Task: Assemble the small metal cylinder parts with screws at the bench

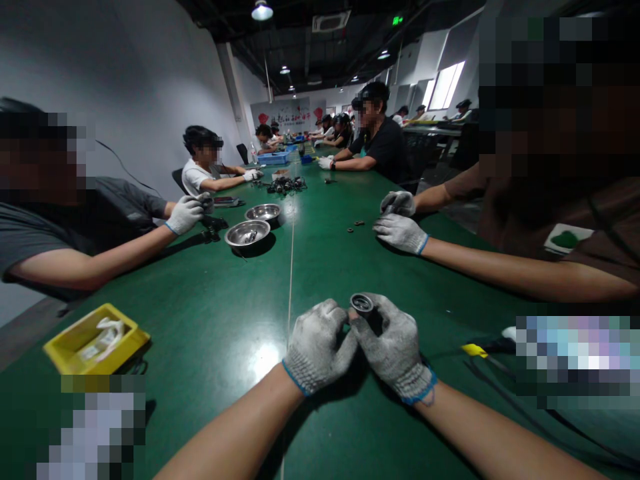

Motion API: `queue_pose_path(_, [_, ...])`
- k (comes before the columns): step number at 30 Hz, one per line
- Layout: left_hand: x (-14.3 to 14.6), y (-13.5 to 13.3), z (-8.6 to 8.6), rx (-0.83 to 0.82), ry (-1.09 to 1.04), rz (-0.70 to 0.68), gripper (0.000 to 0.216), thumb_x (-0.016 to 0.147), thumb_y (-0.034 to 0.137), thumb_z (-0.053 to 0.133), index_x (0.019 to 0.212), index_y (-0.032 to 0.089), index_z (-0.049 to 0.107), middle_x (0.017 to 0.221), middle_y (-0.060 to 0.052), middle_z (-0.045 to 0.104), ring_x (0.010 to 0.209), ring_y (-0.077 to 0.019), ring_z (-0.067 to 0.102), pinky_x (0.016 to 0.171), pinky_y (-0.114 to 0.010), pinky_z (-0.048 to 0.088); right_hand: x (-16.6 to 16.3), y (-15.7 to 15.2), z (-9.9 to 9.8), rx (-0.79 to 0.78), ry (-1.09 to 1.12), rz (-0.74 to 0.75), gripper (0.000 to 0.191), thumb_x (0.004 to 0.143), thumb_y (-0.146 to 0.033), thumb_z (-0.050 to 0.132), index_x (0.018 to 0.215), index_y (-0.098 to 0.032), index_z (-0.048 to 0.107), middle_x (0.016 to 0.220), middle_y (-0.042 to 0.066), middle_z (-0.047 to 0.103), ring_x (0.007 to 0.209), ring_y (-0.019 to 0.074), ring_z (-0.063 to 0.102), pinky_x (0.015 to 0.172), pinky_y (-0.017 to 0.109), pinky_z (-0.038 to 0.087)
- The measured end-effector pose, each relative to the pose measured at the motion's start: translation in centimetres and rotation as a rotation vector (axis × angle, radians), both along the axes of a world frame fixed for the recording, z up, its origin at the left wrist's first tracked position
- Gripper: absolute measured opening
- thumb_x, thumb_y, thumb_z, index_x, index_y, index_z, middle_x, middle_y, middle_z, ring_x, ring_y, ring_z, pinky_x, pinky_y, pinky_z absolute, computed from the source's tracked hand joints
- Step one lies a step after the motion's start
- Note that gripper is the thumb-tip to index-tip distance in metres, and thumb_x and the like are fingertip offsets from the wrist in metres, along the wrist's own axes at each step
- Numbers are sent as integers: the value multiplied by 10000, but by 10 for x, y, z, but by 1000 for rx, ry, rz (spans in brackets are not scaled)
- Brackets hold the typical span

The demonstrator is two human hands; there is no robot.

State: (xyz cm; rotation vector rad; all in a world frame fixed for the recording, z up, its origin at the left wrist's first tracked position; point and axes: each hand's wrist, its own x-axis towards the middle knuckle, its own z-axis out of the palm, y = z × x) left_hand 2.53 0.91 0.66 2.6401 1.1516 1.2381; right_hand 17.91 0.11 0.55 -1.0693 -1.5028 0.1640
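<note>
Both of my hands wear grey-white knit gloves with blue cuffs and meet above the green table (220, 300). My right hand (395, 340) is closed around a small round dark metal part (361, 303), its rimmed, hollow face turned up and its lower portion hidden by the fingers. Close against it on the left is my left hand (320, 347), with fingers curled and thumb reaching toward the right thumb. Whatever those left fingers pinch is hidden behind the glove.
A yellow bin (100, 340) with white material stands at left. Farther off are two steel bowls (249, 235), a pile of dark parts (286, 186) and two small metal pieces (355, 227). Co-workers' gloved hands (403, 233) work at both sides. Cables (500, 373) lie at right.
</note>
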Motion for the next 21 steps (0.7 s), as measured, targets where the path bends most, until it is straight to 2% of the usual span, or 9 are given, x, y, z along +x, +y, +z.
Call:
queue_pose_path(6, [0,0,0,-3,-35,0,152,928,292,539,795,221,529,719,-24,546,627,-166,527,580,-295,411,1,-1,0,4,-12,19,260,929,-466,660,956,-222,744,838,66,812,722,238,784,659,321,654])
queue_pose_path(13, [-1,-2,5,-36,-91,-99,84,880,254,541,806,220,518,728,-35,538,631,-179,526,579,-312,415,0,0,1,21,-6,20,256,932,-462,672,961,-218,740,840,65,813,721,232,787,665,312,654])
queue_pose_path(21, [1,0,1,-7,-77,-34,113,894,257,546,790,217,524,723,-30,555,630,-172,539,583,-299,411,0,-1,1,20,-8,44,241,940,-445,669,970,-215,737,849,63,814,733,228,789,675,301,652])
